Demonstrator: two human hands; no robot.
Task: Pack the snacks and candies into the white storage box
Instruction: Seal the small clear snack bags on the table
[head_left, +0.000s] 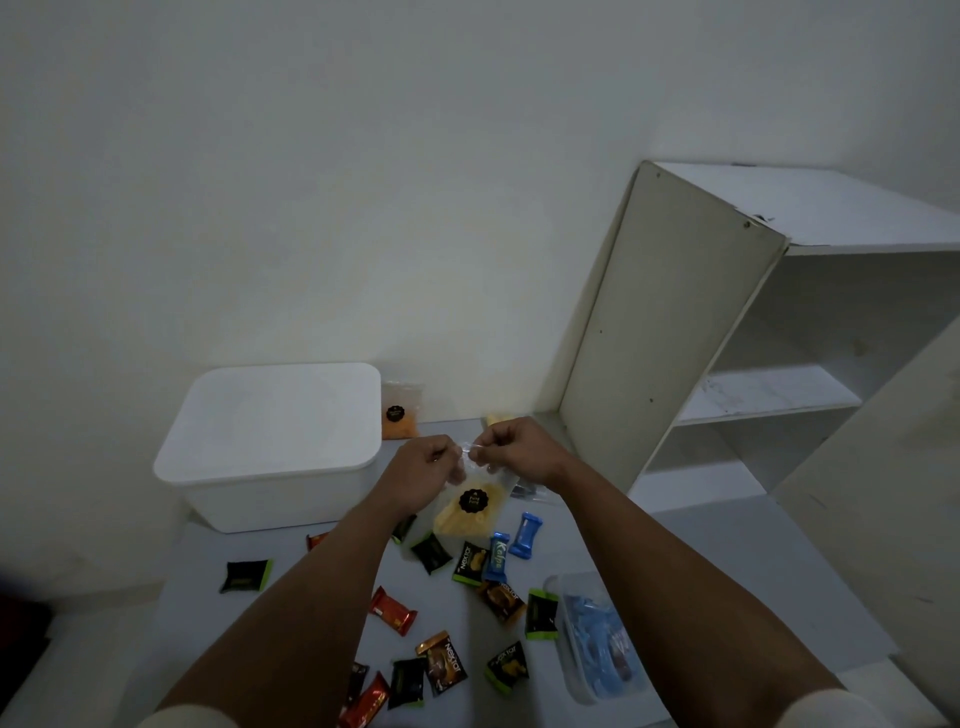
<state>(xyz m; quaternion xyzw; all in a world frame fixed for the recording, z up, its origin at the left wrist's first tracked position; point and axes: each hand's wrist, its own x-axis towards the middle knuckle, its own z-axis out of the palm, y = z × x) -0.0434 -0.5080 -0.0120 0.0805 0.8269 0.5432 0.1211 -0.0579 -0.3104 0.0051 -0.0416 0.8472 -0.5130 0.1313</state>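
Your left hand and right hand pinch the bag top above mid-desk; sealing seems underway; next, open the lidded box at the far-left corner.

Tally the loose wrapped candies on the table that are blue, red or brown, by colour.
Blue wrappers: 2
Red wrappers: 3, one partly hidden by the left arm
Brown wrappers: 2
Total: 7
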